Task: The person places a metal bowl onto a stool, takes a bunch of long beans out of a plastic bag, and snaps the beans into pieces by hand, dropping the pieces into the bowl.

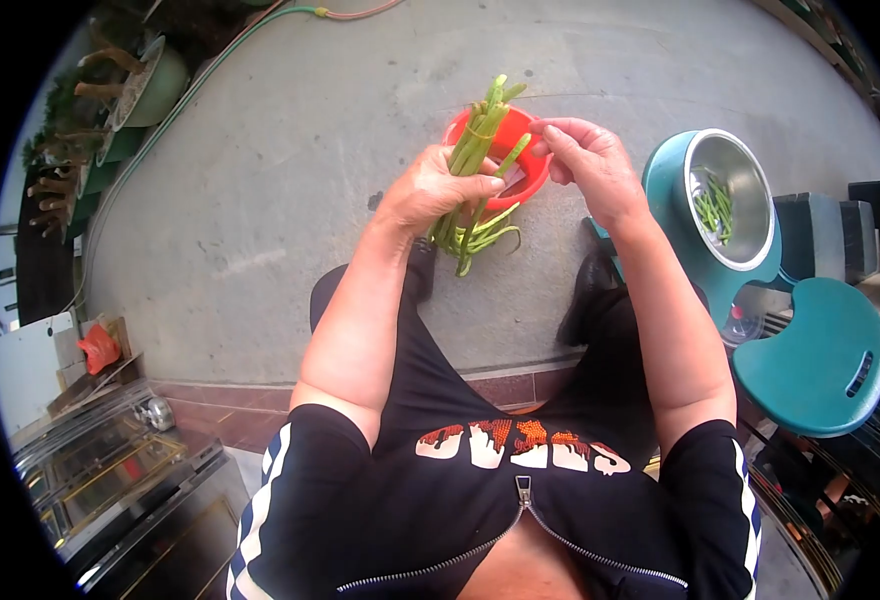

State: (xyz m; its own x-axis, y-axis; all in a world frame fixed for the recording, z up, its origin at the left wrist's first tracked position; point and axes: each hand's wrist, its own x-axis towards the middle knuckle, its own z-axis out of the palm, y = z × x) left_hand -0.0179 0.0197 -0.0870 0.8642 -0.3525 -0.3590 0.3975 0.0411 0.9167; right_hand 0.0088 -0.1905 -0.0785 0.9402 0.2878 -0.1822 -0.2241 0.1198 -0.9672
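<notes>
A bunch of long green beans (473, 145) is in my left hand (425, 188), fingers wrapped round its middle, with the tips pointing up and the loose ends drooping below. One bean (512, 157) stands apart from the bunch and leans toward my right hand (598, 165). The thumb and forefinger of that hand are pinched together just beside this bean's tip; whether anything small sits between them cannot be made out. Beneath both hands is a red bucket (538, 178), its inside partly hidden by the beans.
To the right, a metal bowl (766, 225) with cut green bean pieces (713, 208) rests on a teal stool (665, 160). Another teal seat (810, 360) is nearer me. Potted plants (155, 90) and a hose (200, 80) lie left. Grey concrete floor (260, 200) surrounds the bucket.
</notes>
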